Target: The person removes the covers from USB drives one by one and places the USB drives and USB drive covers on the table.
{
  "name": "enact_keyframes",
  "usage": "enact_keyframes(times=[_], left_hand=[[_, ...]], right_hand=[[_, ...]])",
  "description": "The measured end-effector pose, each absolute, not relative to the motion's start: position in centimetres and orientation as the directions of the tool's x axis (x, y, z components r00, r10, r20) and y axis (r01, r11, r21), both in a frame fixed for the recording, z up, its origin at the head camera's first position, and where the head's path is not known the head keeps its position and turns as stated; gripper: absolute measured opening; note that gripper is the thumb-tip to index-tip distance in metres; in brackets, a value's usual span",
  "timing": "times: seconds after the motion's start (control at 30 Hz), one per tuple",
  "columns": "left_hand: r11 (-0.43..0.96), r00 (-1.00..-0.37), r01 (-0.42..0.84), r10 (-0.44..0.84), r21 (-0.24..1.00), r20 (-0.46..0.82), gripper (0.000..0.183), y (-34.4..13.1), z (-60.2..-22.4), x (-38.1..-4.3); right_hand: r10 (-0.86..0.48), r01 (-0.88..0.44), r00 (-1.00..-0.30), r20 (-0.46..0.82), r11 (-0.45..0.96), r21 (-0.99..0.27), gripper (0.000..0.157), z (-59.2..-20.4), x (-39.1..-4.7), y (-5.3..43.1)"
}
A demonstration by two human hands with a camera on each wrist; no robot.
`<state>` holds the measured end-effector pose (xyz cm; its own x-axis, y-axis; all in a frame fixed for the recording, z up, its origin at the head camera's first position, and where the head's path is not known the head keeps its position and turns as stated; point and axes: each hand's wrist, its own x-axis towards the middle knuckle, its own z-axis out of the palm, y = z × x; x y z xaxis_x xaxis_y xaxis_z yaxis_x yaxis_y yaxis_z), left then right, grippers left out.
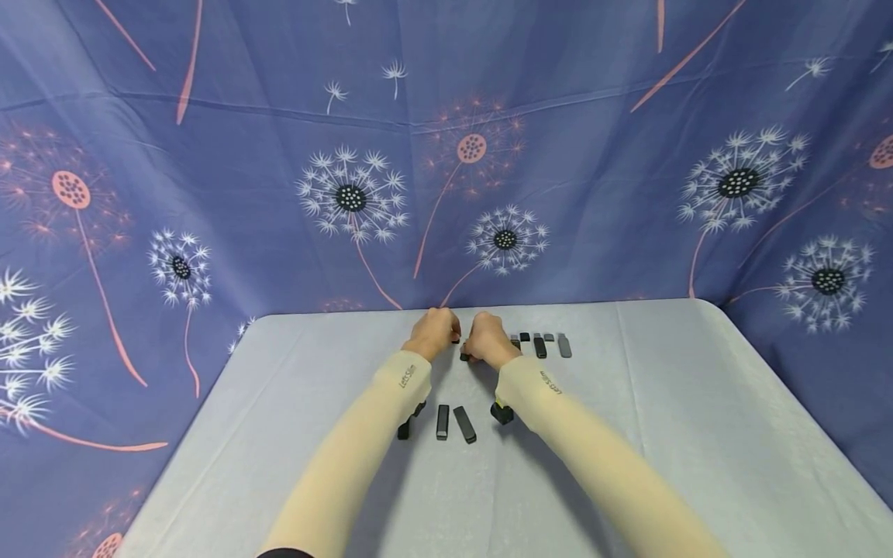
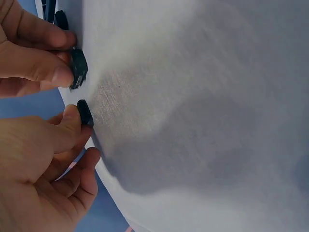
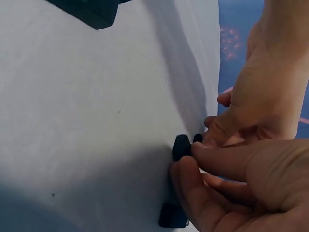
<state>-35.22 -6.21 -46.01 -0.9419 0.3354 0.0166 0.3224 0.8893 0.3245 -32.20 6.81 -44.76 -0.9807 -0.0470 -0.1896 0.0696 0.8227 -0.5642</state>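
Observation:
My left hand (image 1: 432,332) pinches a small black cap (image 2: 85,112) between thumb and fingertips at the table's back edge. Beside it, my right hand (image 1: 488,339) pinches a black USB stick (image 3: 181,147) between thumb and forefinger. Cap and stick are close together but apart. Fingers cover part of both. Just right of the right hand stand a black stick (image 1: 540,346), a grey USB stick (image 1: 564,346), a black cap (image 1: 525,336) and a grey cap (image 1: 549,337). Another dark piece (image 3: 174,215) lies under the right hand's fingers.
Nearer the front lie two dark sticks, one straight (image 1: 443,422) and one slanted (image 1: 464,425). A black piece (image 1: 405,428) shows beside the left sleeve. Under the right forearm is a black block (image 1: 501,412) with some yellow. A patterned blue cloth (image 1: 600,256) hangs behind the white table (image 1: 670,434).

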Motion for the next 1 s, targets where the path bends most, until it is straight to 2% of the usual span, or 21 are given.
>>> enact_keyframes(times=[0.13,0.47,0.8,0.93,1.0], left_hand=[[0.886,-0.94,0.331,0.341,0.323,0.027,0.009,-6.1,-45.9,-35.3],[0.896,-0.941,0.326,0.339,0.3,0.008,0.008,-6.2,-46.0,-35.2],[0.892,-0.95,0.287,0.312,0.349,-0.014,0.025,-7.2,-45.7,-34.5],[0.88,-0.939,0.329,0.343,0.342,0.022,0.031,-7.8,-46.0,-33.9],[0.876,-0.933,0.35,0.357,0.332,0.044,0.033,-8.1,-46.2,-33.5]], right_hand=[[-0.059,0.036,-0.985,-0.162,0.849,-0.528,0.023,-44.6,-32.3,6.6],[-0.056,0.04,-0.985,-0.164,0.847,-0.53,0.026,-44.4,-32.4,6.8],[-0.109,0.009,-0.98,-0.165,0.81,-0.586,0.053,-43.5,-30.4,7.5],[-0.162,-0.037,-0.976,-0.144,0.779,-0.625,0.048,-43.4,-28.7,8.0],[-0.189,-0.073,-0.975,-0.118,0.771,-0.633,0.036,-43.4,-27.7,8.3]])
